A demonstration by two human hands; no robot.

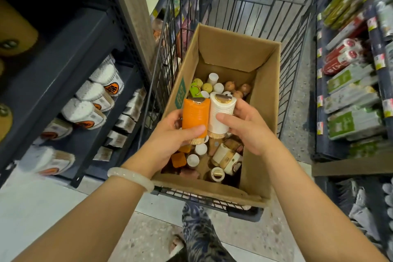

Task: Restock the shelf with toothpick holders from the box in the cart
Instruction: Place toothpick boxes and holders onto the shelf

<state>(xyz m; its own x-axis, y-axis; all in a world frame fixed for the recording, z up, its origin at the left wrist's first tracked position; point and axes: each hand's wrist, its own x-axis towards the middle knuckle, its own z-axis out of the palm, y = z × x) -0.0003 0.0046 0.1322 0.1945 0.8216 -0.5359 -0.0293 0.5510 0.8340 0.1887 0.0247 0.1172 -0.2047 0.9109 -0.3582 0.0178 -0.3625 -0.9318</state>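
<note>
Nearest, two bare forearms reached in from 6 o'clock. The left hand (170, 134) curled around an orange toothpick holder (194, 117); the right hand (244, 127) gripped a white toothpick holder (221, 112). Both stood upright over the cardboard box (265, 100) in the cart (293, 66), caps toward 12 o'clock. Picking looked done; next, carrying them to the shelf (70, 66) at 9 o'clock.

L hand (170, 132) & R hand (244, 125) raised side by side, fingers curled, gripping.

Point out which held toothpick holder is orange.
The ribbed orange toothpick holder, gripped by the left hand; the right hand holds a ribbed white toothpick holder.
</note>
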